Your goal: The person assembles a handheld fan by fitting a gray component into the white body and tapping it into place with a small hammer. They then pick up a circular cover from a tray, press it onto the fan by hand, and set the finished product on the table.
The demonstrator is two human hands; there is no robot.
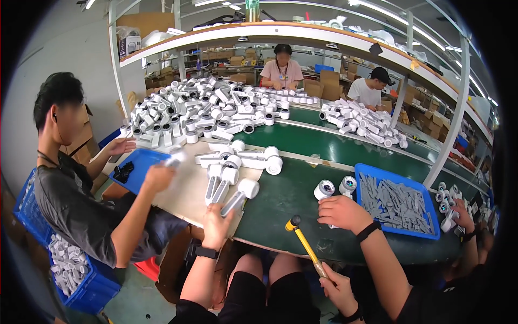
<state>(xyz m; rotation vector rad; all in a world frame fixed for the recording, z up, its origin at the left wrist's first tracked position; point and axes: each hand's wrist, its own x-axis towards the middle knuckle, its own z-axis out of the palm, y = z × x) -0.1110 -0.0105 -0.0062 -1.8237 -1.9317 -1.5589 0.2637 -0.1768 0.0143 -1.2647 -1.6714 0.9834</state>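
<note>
My left hand (217, 224) is closed around the lower end of a white handheld device (247, 189), which has a round drum-shaped head and a grey strip along its handle. The device tilts up to the right at the bench's near edge. Just beyond it lie several similar white devices (218, 175). In my right hand (337, 289), low and in front of the bench, is a small hammer (306, 245), gripped near the end of its yellow handle. Its dark head points up and left, apart from the device.
At right, a co-worker's hand (345, 213) touches white round-headed pieces (325, 189); a blue tray (431, 216) of grey strips lies beyond. The left co-worker (75, 183) moves a blurred white piece near a blue tray (137, 162). A large device heap (199, 108) stands behind, under a shelf (270, 31).
</note>
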